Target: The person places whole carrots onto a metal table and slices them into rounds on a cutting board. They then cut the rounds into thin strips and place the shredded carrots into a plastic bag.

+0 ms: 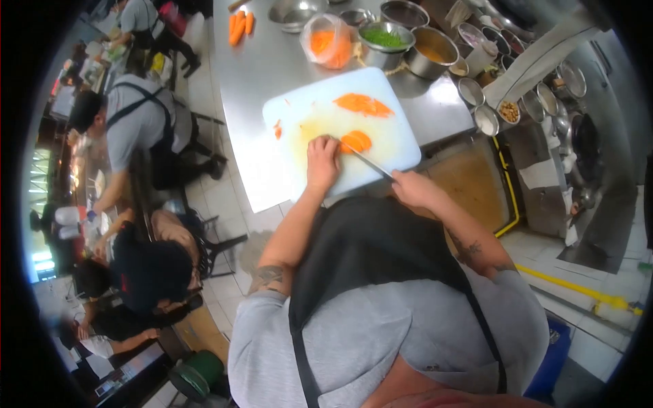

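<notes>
Orange carrot slices [356, 141] are lying on the white plastic cutting board [381, 95] just beside the left hand [322, 162], which is pinning them flat, while the right hand [411, 187] is gripping the steel knife [371, 165]; curling fingertips back looks wise.

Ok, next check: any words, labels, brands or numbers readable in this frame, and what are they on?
None can be read.
Cutting board, knife, metal bowls: no print visible.
Plastic bag of carrot: no label visible.
Tattoos on both forearms: too blurred to tell whether they hold letters.
Papers and items on the tables at left: too small and blurred to read.
</notes>
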Action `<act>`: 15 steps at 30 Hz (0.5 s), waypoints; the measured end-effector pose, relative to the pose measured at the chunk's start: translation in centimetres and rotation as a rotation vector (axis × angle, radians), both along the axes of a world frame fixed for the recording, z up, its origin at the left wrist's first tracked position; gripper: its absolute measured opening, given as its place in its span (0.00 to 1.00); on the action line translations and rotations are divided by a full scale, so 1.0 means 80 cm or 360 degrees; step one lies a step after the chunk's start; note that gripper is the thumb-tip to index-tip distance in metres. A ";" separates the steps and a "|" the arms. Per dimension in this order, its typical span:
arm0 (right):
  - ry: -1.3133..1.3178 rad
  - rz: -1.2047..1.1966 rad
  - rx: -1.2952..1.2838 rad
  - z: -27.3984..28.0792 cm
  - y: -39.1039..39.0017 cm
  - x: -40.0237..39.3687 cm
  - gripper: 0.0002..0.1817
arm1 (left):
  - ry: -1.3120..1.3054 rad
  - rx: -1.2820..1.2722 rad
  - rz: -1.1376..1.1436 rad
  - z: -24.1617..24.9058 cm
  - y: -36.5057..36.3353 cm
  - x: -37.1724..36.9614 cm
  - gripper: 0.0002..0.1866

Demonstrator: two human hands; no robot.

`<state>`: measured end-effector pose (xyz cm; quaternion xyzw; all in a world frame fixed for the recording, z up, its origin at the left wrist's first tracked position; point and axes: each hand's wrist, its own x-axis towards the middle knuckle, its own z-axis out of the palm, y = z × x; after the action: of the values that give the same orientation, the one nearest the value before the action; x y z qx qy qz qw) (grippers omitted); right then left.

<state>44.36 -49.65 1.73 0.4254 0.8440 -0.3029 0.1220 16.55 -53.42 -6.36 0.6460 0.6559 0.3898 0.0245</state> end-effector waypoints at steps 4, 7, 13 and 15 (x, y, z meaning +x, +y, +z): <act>0.0009 -0.0038 0.0140 0.019 -0.009 -0.006 0.13 | -0.0016 0.0012 0.0030 -0.006 -0.001 0.000 0.12; 0.0010 -0.0072 0.0173 0.037 -0.012 -0.008 0.12 | -0.0004 0.0003 0.0040 -0.004 -0.002 -0.002 0.13; -0.0058 0.0002 0.0144 0.071 -0.021 -0.005 0.12 | -0.0014 -0.0016 0.0051 -0.004 -0.001 0.002 0.14; -0.0077 -0.0006 0.0132 0.080 -0.021 -0.005 0.12 | -0.0025 0.0022 0.0048 -0.006 -0.001 0.000 0.14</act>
<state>43.99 -51.34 8.10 0.4390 0.8518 -0.2575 0.1241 16.59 -53.47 -6.83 0.6331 0.6625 0.3998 0.0194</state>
